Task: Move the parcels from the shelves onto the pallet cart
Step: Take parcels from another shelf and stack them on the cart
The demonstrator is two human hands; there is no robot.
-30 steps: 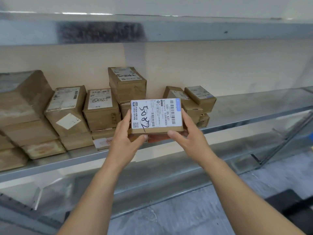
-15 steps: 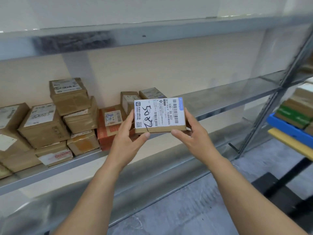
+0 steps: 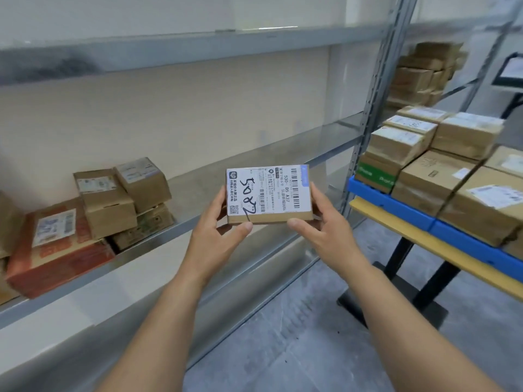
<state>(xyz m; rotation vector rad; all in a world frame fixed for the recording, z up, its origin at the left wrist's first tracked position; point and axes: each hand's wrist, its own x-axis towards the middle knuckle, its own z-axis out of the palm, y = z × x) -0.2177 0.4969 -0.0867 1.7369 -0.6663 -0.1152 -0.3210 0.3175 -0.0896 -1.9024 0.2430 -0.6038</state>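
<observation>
Grey upright post (image 3: 376, 108) rises just right of the parcel (image 3: 268, 193) I hold in my left hand (image 3: 215, 239) and right hand (image 3: 325, 236), at the corner of the cart (image 3: 390, 206); there's open air on its near side, over the floor (image 3: 283, 335). The cart's near edge is packed with stacked boxes (image 3: 396, 154), open only above their tops. On my left, cartons (image 3: 113, 205) crowd the shelf (image 3: 254, 162), its board free from them across to the post.

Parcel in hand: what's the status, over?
Left hand and right hand grip parcel. Held in air before shelf, not yet on cart. Shelf post near the path.
</observation>
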